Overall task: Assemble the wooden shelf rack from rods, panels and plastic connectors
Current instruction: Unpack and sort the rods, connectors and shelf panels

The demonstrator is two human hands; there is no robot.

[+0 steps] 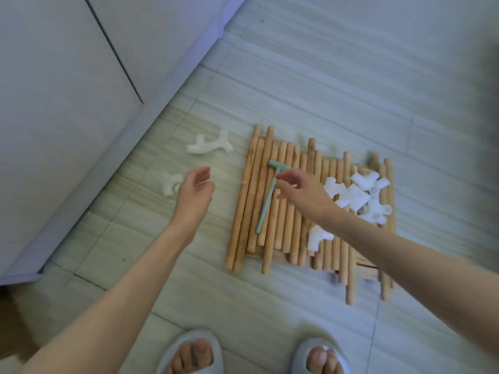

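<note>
- Nothing assembled yet: wooden rods [283, 201] lie side by side in a loose raft on the tiled floor [351, 90], stacked over what looks like flat wooden panels [364, 271] peeking out at the near right edge.
- White plastic connectors [359, 195] are heaped on the right part of the rods; one more [317, 238] sits alone nearer the person; three loose connectors lie on the floor to the left (a pair [209, 145] far, a single one [170, 183] just beside the left hand).
- Small green mallet [267, 197] lies on the rods, head away from the person.
- Right hand [299, 191]: grip loosely spread, fingers curled down just over the mallet handle, holding nothing; contact with the handle can't be told (motion blur).
- Left hand [195, 188]: grip open, palm half turned, empty, hovering over bare floor between the loose connectors and the rod pile.
- Risk: rods are round and unrestrained, so lifting the mallet or dragging a wrist across could roll them apart and tip the connector heap off onto the floor.
- Risk: the right forearm crosses low over the lone connector and the pile, so a sweep back could knock pieces away.
- Risk: a shallow fingertip pinch on the thin handle may let the mallet pivot head-down and drop back on the rods.
- Risk: slippered feet [189, 354] are near the pile's edge (a rolling rod underfoot is a slip hazard).
</note>
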